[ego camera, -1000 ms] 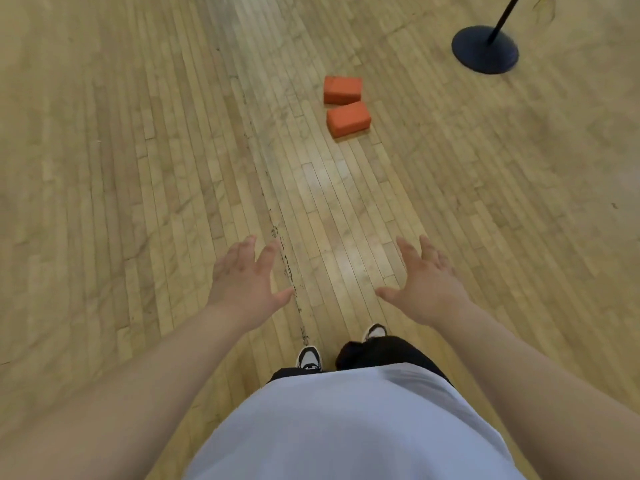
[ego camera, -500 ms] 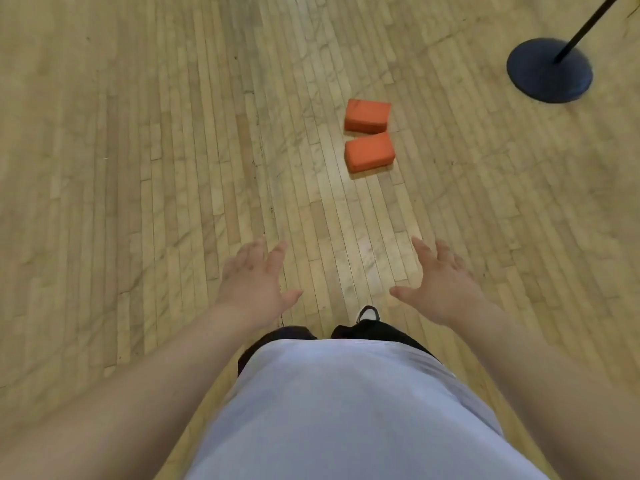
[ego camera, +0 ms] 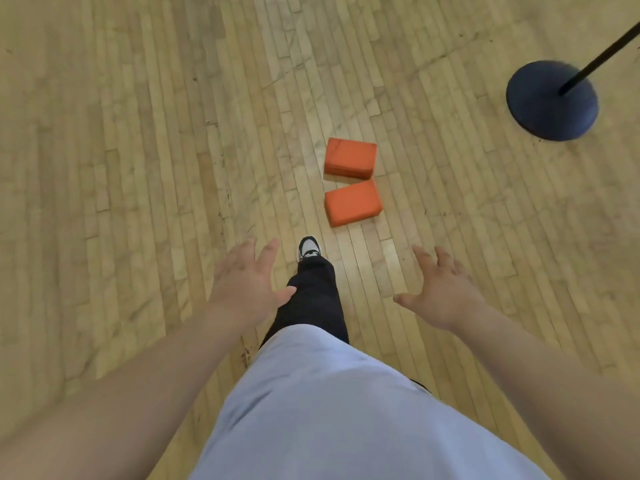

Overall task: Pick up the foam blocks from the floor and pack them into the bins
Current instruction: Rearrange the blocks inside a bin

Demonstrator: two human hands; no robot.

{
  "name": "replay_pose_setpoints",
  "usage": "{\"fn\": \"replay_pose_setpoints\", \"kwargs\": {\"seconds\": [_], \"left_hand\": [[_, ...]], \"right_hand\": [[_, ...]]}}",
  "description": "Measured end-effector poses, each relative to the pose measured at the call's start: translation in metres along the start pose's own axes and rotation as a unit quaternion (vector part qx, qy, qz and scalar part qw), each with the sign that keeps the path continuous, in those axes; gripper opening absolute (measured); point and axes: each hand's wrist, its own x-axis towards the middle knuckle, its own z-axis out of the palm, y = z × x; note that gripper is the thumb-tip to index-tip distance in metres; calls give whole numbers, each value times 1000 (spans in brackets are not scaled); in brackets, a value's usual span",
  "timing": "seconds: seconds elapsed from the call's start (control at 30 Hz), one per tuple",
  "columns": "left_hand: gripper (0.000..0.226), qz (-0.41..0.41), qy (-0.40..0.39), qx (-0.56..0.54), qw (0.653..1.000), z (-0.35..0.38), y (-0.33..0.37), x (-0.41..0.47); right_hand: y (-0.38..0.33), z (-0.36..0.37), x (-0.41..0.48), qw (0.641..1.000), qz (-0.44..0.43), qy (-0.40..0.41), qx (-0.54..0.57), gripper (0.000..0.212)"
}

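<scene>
On the floor [ego camera: 138,168], near block [ego camera: 353,202] & far block [ego camera: 350,157] lie just beside each other, ahead. Empty left hand [ego camera: 242,282] & right hand [ego camera: 443,292] are held out, fingers spread wide. One block per hand is prob. best gripped across its short width.

Wooden strip floor [ego camera: 138,168] throughout; a dark blue round stand base [ego camera: 540,109] at upper right; a black pole [ego camera: 602,55] slants from it.

Left hand [ego camera: 244,284] and right hand [ego camera: 441,292] outstretched, palms down, fingers spread.
</scene>
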Motion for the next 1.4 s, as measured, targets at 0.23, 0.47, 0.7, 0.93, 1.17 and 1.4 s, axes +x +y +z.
{"fn": "replay_pose_setpoints", "kwargs": {"seconds": [0.23, 0.47, 0.7, 0.93, 1.17, 1.4], "left_hand": [[99, 37, -64, 37, 997, -61, 26, 196], [102, 46, -138, -16, 989, -22, 69, 351], [107, -16, -131, -123, 984, 126, 109, 550], [117, 22, -142, -59, 988, 287, 149, 687], [137, 31, -135, 29, 990, 337, 144, 720], [106, 68, -155, -14, 985, 328, 137, 693]], "right_hand": [[-28, -88, 165, 1000, 20, -23, 1, 103], [-35, -101, 359, 997, -3, -65, -29, 103], [-21, -33, 643, 985, -61, -89, -137, 98], [-6, 32, 854, 967, -133, -46, -213, 133], [6, 40, 888, 969, -180, -4, -168, 155], [5, 32, 860, 964, -206, 22, -168, 136]]}}
